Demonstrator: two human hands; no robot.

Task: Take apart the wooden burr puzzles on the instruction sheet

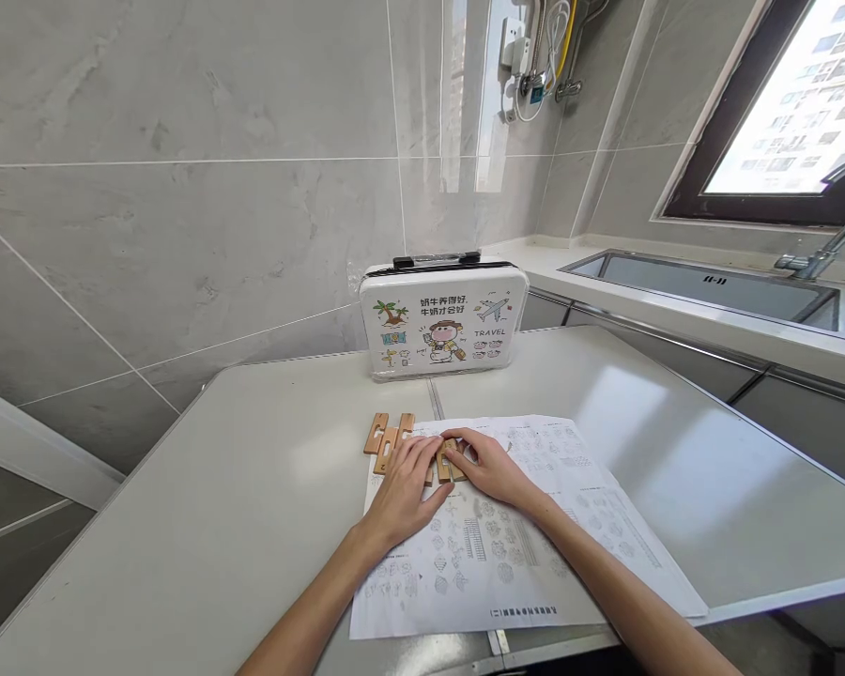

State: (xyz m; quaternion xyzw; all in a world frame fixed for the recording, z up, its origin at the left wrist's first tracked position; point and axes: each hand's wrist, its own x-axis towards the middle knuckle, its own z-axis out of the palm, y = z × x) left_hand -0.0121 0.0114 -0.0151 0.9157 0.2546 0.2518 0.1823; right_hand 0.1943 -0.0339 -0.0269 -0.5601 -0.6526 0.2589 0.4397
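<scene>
Several flat wooden puzzle pieces with cut-out slots lie on a printed paper sheet, some past its upper left edge. My left hand lies over the middle pieces, its fingers stretched out and its thumb apart, partly hiding them. Just to its upper left are a wooden piece and a numbered wooden piece. With thumb and fingers, my right hand grips a slotted wooden piece on the right of the group. Its far edge is hidden under the fingers.
A white cartoon-printed case with a black handle stands upright behind the sheet on the light folding table. A sink with a faucet is at the right. The tiled wall rises behind the table.
</scene>
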